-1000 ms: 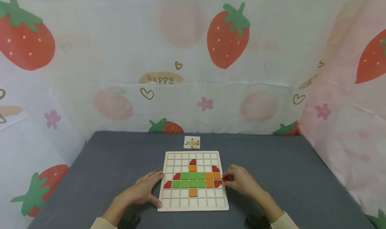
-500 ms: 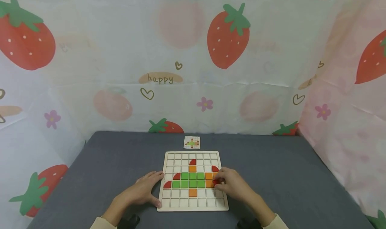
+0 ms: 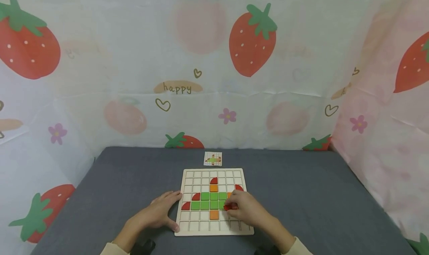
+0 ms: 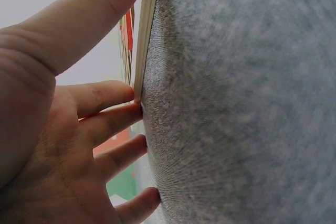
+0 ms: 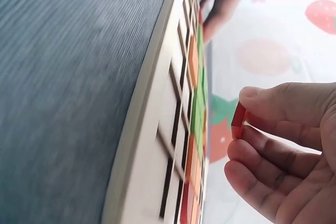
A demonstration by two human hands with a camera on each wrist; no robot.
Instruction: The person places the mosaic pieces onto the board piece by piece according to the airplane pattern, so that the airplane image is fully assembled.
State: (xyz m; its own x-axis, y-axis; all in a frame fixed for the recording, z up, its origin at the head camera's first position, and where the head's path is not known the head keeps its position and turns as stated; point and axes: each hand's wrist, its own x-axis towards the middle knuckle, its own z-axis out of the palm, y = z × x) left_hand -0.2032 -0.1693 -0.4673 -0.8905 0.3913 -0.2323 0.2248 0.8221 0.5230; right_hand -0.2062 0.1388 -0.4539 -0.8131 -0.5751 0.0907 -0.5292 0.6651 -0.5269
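Observation:
My right hand [image 3: 247,209] pinches a small red tile [image 5: 239,119] between thumb and fingertips, held above the wooden grid board [image 3: 194,227]. The tile shows its edge in the right wrist view, and the hand covers some orange squares in the head view. My left hand [image 3: 158,212] rests along the board's left side, fingers spread, with its thumb [image 4: 100,11] at the near corner. On the board lie green square tiles [image 3: 205,205], orange tiles [image 3: 214,214] above and below them, and rounded red tiles [image 3: 196,197] at the ends.
Behind the board lies a small card [image 3: 212,159] printed with a coloured grid pattern. A dark grey cloth [image 3: 295,180] covers the table. Strawberry-print curtains [image 3: 285,98] stand along the back and both sides.
My right hand has moved left from beside the board's right edge to over its right-middle squares, carrying the red tile. The left hand has stayed in place.

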